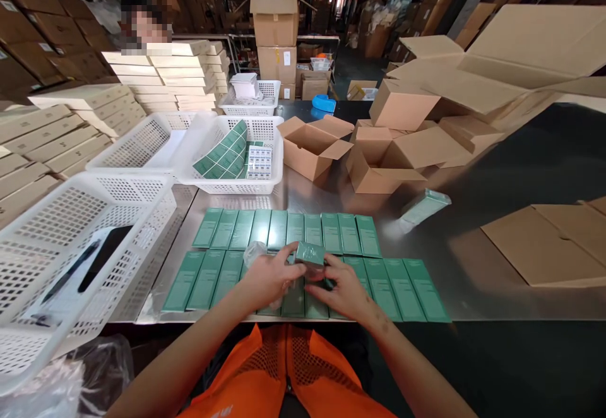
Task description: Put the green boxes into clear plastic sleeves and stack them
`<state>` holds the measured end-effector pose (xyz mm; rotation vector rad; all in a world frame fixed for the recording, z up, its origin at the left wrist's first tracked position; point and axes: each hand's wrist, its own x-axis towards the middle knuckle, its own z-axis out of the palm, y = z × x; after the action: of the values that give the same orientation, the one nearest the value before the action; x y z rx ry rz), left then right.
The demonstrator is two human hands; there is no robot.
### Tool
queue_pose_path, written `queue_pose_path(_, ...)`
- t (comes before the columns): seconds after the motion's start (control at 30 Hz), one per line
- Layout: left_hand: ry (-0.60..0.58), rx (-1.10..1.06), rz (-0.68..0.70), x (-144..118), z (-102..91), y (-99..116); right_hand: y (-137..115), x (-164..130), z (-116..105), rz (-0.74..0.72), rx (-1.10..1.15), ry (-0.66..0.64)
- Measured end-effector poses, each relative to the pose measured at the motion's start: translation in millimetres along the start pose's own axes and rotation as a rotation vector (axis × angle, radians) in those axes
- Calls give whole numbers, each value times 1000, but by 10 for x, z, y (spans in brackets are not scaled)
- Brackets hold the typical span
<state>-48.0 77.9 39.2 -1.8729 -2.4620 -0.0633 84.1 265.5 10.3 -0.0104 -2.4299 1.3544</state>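
A steel counter [473, 292] carries two rows of flat green cartons [288, 232], with white baskets [142, 146] behind. Above the near row, the left hand [269, 277] and right hand [343, 288] together grasp one small green box [310, 254] by its ends.

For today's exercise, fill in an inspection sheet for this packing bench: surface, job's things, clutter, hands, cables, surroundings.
Surface: metal table, shiny, partly covered.
Job's things: small green box held by both hands; two rows of flat green cartons laid side by side beneath.
Clutter: one green carton lying apart; open brown boxes; white baskets, one holding green cartons.
Hands: left hand and right hand both gripping the small green box.
Cables: nothing seen.
Surroundings: stacked flat packs, warehouse shelving, a person behind the stacks.
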Motion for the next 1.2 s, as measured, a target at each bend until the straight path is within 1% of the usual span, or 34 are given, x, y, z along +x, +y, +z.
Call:
queue_pose_path(0.03, -23, 36, -5, 4, 45, 0, 23, -9, -10, 30, 17, -25)
queue_pose_path(0.07, -36, 64, -4, 9, 82, 5, 28, -12, -21, 60, 50, -10)
queue_pose_path(0.1, -37, 83, 5, 15, 110, 13, 17, -7, -30, 84, 97, 39)
queue_pose_path(0.17, -2, 101, 49, 30, 139, 43, -39, 26, -36, 90, 204, 137)
queue_pose_path(0.23, 87, 100, 78, 38, 140, 89, -89, 97, -56, 69, 311, 187)
queue_pose_path(0.3, 231, 69, 103, 22, 123, 143, -65, 196, -169, 73, 402, 297)
queue_pose_path(0.33, 299, 35, 133, 1, 108, 170, -14, 251, -283, 88, 445, 393)
queue_pose_path(0.37, 350, -19, 182, -28, 88, 197, 66, 308, -438, 111, 468, 515)
queue_pose_path(0.4, 378, -97, 253, -63, 61, 223, 171, 364, -628, 138, 456, 607)
queue_pose_path(0.43, 382, -194, 323, -102, 26, 248, 295, 419, -838, 175, 399, 749)
queue_pose_path(0.47, 375, -301, 375, -141, -14, 271, 433, 471, -1050, 232, 263, 851)
queue_pose_path(0.5, 374, -411, 396, -176, -59, 291, 573, 515, -1244, 307, 74, 887)
queue_pose_path(0.53, 392, -512, 385, -206, -106, 309, 708, 548, -1404, 343, 5, 894)
queue_pose_path(0.57, 420, -593, 351, -228, -153, 324, 829, 567, -1518, 382, -67, 886)
queue_pose_path(0.6, 453, -646, 310, -242, -195, 335, 930, 571, -1582, 419, -128, 859)
queue_pose_path(0.67, 516, -664, 253, -252, -257, 347, 1057, 542, -1576, 475, -224, 787)
queue_pose_path(0.73, 541, -602, 218, -249, -281, 348, 1080, 486, -1480, 499, -329, 698)
queue_pose_path(0.8, 534, -546, 165, -245, -271, 339, 1012, 434, -1417, 472, -432, 626)
queue_pose_path(0.87, 519, -537, 124, -241, -248, 319, 881, 409, -1468, 424, -523, 616)
queue_pose_path(0.9, 521, -546, 130, -237, -237, 308, 810, 412, -1542, 398, -576, 634)
queue_pose_path(0.97, 535, -565, 172, -229, -231, 286, 691, 448, -1757, 376, -733, 662)
queue_pose_path(1.0, 529, -569, 181, -225, -237, 279, 651, 475, -1882, 392, -816, 648)
queue_pose_path(1.07, 511, -578, 156, -224, -263, 269, 606, 522, -2121, 462, -929, 573)
queue_pose_path(1.13, 478, -602, 115, -237, -294, 258, 569, 526, -2297, 525, -923, 505)
queue_pose_path(1.2, 479, -600, 120, -249, -306, 233, 507, 473, -2350, 519, -902, 496)
